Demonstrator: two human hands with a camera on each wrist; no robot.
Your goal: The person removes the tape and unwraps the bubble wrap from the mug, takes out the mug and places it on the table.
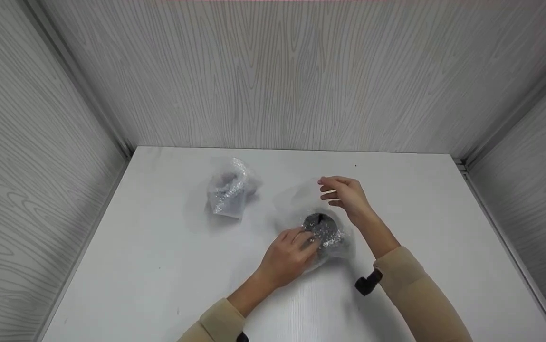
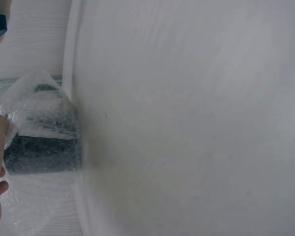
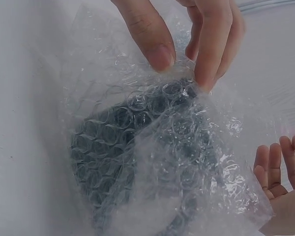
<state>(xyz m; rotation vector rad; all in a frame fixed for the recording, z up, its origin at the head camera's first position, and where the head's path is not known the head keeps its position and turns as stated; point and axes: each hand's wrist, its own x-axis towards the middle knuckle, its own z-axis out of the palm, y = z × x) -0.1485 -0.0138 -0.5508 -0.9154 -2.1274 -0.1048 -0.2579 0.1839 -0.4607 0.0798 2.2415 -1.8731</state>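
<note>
Furthest left, you have a wrapped bundle (image 1: 231,192) on the white tabletop (image 1: 125,285), at 11 o'clock from your left hand (image 1: 288,259) and touched by neither hand. Your left hand is the nearer one to the dark round object (image 1: 319,223): its thumb and fingers are clamped on the bubble wrap (image 3: 172,206) around it, and the object's round face lies at 1 o'clock from those fingertips. That face looks up at you, so I'd judge the long axis close to upright, though the wrap blurs the lower part. A loose flap (image 1: 296,195) spreads at 11 o'clock from the object and reaches your right hand (image 1: 349,197), whose fingers point to 9 o'clock, slightly apart, tips at the flap's edge; I cannot tell whether they pinch it. From those tips the object sits at 6 o'clock.

The tabletop is smooth; the bundle on it is crumpled, glossy plastic, greyish inside, its contents too veiled to name. The wrap in your left hold is clear, with round bubbles and bright creases. Beneath it the object is dark grey, with a blacker mark in its face. The flap looks thin and milky.
</note>
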